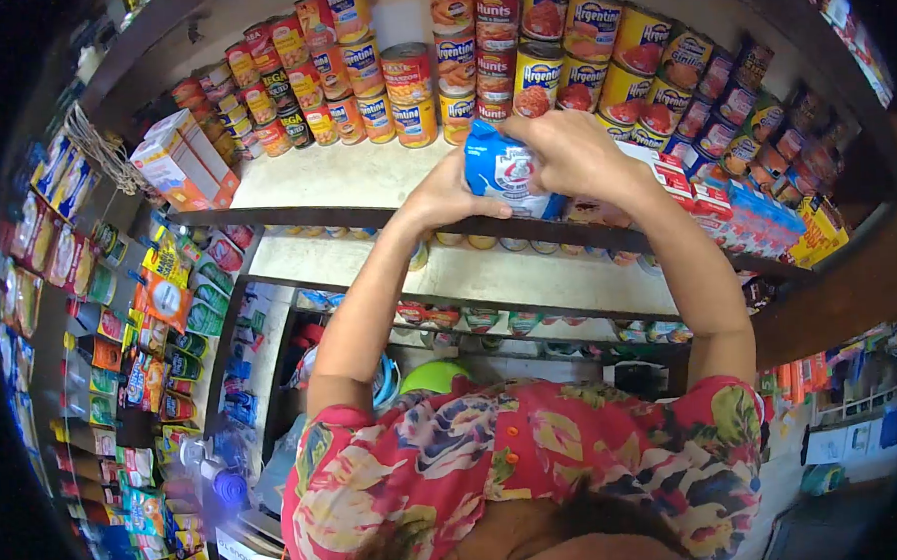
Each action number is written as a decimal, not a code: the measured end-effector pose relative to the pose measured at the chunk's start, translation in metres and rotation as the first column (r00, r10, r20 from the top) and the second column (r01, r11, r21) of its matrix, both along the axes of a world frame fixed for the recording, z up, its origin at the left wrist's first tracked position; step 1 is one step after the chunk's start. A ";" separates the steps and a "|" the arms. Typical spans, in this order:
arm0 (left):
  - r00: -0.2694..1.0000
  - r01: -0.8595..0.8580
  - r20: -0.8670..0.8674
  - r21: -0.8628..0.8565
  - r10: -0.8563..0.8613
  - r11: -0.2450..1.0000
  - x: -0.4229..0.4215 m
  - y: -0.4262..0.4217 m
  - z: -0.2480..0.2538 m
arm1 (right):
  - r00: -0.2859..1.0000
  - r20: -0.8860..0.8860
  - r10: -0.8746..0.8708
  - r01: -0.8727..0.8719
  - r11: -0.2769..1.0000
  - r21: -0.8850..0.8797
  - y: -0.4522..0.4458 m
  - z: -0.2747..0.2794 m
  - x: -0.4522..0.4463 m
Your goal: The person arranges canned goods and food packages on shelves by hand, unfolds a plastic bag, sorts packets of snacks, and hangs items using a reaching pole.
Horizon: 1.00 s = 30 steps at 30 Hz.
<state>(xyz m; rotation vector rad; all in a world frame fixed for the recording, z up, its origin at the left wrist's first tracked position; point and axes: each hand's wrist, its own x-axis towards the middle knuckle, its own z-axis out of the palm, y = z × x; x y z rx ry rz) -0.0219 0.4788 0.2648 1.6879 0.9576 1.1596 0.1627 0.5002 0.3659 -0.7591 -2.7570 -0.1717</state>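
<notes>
A blue and white packet (509, 172) stands near the front edge of the upper shelf (334, 180), between my two hands. My left hand (450, 195) is wrapped round its left side, thumb along the lower front. My right hand (573, 154) holds its upper right side, with the fingers bent over the top. Behind the packet are stacked cans, among them a yellow can (538, 81) and a red can (495, 73). Just right of my right hand, small red and white boxes (669, 180) line the shelf edge.
An orange and white box (183, 161) stands at the shelf's left end. Blue cartons (756, 217) and a yellow pack (817, 229) are at the right. Hanging sachets (164, 302) fill the left side. A lower shelf (528, 276) runs beneath my forearms.
</notes>
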 end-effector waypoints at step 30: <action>0.993 -0.004 0.121 -0.087 0.015 0.996 0.003 -0.008 0.002 | 0.993 0.114 0.038 -0.010 0.972 -0.234 0.023 0.020 0.020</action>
